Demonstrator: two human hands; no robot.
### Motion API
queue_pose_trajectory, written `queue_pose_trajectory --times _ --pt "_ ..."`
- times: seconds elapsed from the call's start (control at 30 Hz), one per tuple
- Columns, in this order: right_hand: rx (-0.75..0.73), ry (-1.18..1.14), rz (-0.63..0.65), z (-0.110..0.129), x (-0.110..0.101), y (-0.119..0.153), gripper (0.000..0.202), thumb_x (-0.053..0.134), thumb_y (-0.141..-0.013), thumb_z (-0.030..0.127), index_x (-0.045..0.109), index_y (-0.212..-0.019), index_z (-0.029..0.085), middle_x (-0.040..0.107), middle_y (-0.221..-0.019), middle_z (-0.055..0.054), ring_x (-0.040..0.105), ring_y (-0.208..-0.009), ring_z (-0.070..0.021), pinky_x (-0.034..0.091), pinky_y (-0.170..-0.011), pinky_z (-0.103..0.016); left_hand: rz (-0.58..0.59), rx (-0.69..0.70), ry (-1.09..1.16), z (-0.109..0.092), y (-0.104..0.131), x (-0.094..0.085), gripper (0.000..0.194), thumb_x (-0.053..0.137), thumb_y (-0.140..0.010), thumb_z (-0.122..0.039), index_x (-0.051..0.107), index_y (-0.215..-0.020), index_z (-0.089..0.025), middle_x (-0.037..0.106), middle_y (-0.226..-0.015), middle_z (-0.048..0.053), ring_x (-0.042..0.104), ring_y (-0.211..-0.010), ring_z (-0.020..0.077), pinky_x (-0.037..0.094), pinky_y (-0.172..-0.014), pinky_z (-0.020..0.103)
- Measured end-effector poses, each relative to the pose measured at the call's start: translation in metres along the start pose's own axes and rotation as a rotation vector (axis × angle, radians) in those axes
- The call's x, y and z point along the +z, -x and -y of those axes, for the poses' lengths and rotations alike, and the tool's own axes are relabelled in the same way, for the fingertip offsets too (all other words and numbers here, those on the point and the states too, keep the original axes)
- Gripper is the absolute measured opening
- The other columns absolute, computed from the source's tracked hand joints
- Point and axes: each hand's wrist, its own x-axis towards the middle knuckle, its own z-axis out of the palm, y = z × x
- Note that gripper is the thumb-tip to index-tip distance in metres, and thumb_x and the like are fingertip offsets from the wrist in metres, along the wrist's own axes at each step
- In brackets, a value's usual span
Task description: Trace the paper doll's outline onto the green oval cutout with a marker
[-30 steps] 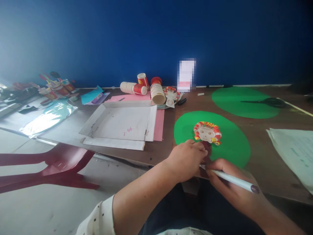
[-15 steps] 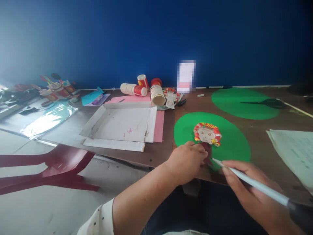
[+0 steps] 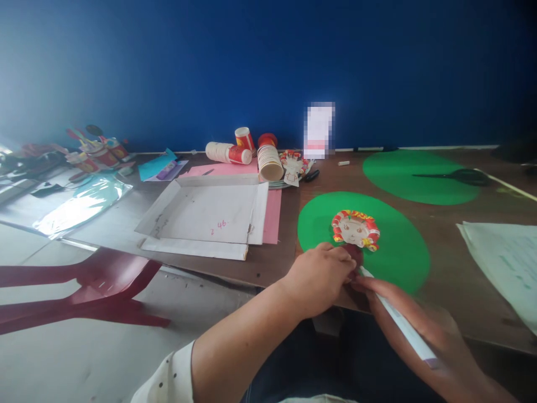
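On the near green paper circle (image 3: 398, 252) lies a paper-cup doll face (image 3: 353, 230), drawn in line with a curled red, white and yellow rim. A dark red piece (image 3: 354, 256) shows just below its chin, partly covered by my hands. My left hand (image 3: 321, 277) is closed over that piece, fingers bent and pressing it on the circle's near edge. My right hand (image 3: 415, 324) grips a slim white pen (image 3: 398, 319), its narrow end near the dark red piece. The right fingertips meet the left fingers, and what lies under them is hidden.
A white box lid (image 3: 210, 210) lies left of the circle on pink paper. Behind it are stacked paper cups (image 3: 268, 162). Farther right, scissors (image 3: 461, 177) rest on another green circle (image 3: 386, 173). A pale sheet (image 3: 503, 263) lies at right, a red chair (image 3: 109, 274) at lower left.
My right hand has moved left and closer to my left hand, and the pen has swung to a steeper slant. My left hand and the doll face stay in place.
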Motion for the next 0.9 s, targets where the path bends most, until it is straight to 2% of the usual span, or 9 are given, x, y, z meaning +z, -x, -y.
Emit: queue_pose_trajectory --times 0.17,0.33,0.4,0.47,0.5,0.6,0.73,0.8,0.9 --pt "-0.085 0.086 0.073 0.0 -0.006 -0.006 0.044 0.059 -0.101 0.017 0.064 -0.143 0.029 0.084 -0.118 -0.002 0.083 -0.089 -0.0208 0.065 -0.08 -0.024 -0.047 0.021 0.031 0.003 0.0 0.004 0.023 0.051 -0.11 -0.017 0.072 -0.121 -0.017 0.074 -0.128 0.008 0.065 -0.121 0.0253 0.056 -0.105 0.039" --pt "-0.056 0.084 0.077 0.004 -0.007 -0.007 0.04 0.059 -0.102 0.019 0.064 -0.14 0.031 0.085 -0.11 0.001 0.083 -0.079 -0.019 0.063 -0.07 -0.021 -0.102 0.057 0.09 0.011 0.011 0.001 0.036 0.053 -0.103 -0.009 0.067 -0.136 -0.016 0.071 -0.142 0.007 0.064 -0.13 0.0215 0.052 -0.115 0.037" --pt "-0.029 0.062 0.069 0.004 -0.007 -0.006 0.043 0.06 -0.101 0.018 0.063 -0.142 0.033 0.085 -0.111 0.003 0.083 -0.079 -0.0188 0.063 -0.069 -0.02 -0.206 -0.013 0.112 0.008 0.023 0.001 0.042 0.051 -0.101 -0.006 0.067 -0.139 -0.014 0.07 -0.145 0.008 0.064 -0.132 0.0223 0.051 -0.117 0.037" --pt "-0.038 0.042 0.078 0.002 -0.007 -0.003 0.047 0.06 -0.102 0.019 0.06 -0.146 0.032 0.085 -0.113 0.002 0.083 -0.082 -0.0188 0.063 -0.068 -0.02 -0.355 -0.188 0.095 -0.002 0.037 0.007 0.043 0.045 -0.103 -0.006 0.069 -0.138 -0.015 0.073 -0.139 0.008 0.067 -0.123 0.0233 0.056 -0.111 0.039" --pt "-0.044 0.046 0.089 0.0 -0.007 -0.002 0.048 0.06 -0.102 0.019 0.058 -0.148 0.031 0.084 -0.115 0.001 0.083 -0.083 -0.0187 0.063 -0.07 -0.02 -0.379 -0.256 0.073 -0.009 0.045 0.013 0.043 0.043 -0.105 -0.008 0.069 -0.138 -0.016 0.074 -0.138 0.008 0.069 -0.118 0.0241 0.059 -0.108 0.04" --pt "-0.071 0.073 0.122 -0.008 -0.005 0.004 0.046 0.059 -0.103 0.021 0.057 -0.148 0.029 0.084 -0.118 0.0 0.083 -0.088 -0.0184 0.064 -0.08 -0.021 -0.325 -0.289 0.02 -0.034 0.059 0.041 0.042 0.045 -0.106 -0.014 0.066 -0.143 -0.02 0.072 -0.14 0.008 0.073 -0.109 0.0246 0.065 -0.099 0.041" --pt "-0.035 0.029 0.137 -0.014 -0.005 0.009 0.046 0.059 -0.104 0.026 0.057 -0.15 0.031 0.082 -0.125 0.001 0.082 -0.1 -0.0176 0.063 -0.088 -0.02 -0.169 -0.24 -0.012 -0.059 0.056 0.077 0.048 0.047 -0.107 -0.022 0.06 -0.153 -0.02 0.071 -0.143 0.013 0.078 -0.095 0.0247 0.07 -0.07 0.031" --pt "-0.027 -0.009 0.156 -0.013 -0.007 0.007 0.049 0.06 -0.103 0.026 0.056 -0.151 0.032 0.082 -0.126 0.001 0.082 -0.101 -0.0178 0.063 -0.088 -0.019 -0.114 -0.277 0.002 -0.063 0.05 0.088 0.053 0.048 -0.106 -0.023 0.056 -0.158 -0.025 0.071 -0.142 0.013 0.078 -0.087 0.0257 0.069 -0.06 0.033" --pt "-0.015 -0.011 0.136 -0.009 -0.009 0.003 0.043 0.061 -0.102 0.025 0.063 -0.145 0.032 0.084 -0.118 0.002 0.083 -0.092 -0.0179 0.064 -0.081 -0.018 -0.06 -0.349 0.031 -0.065 0.044 0.097 0.059 0.05 -0.104 -0.023 0.052 -0.162 -0.029 0.075 -0.135 0.014 0.075 -0.074 0.0255 0.066 -0.05 0.035"
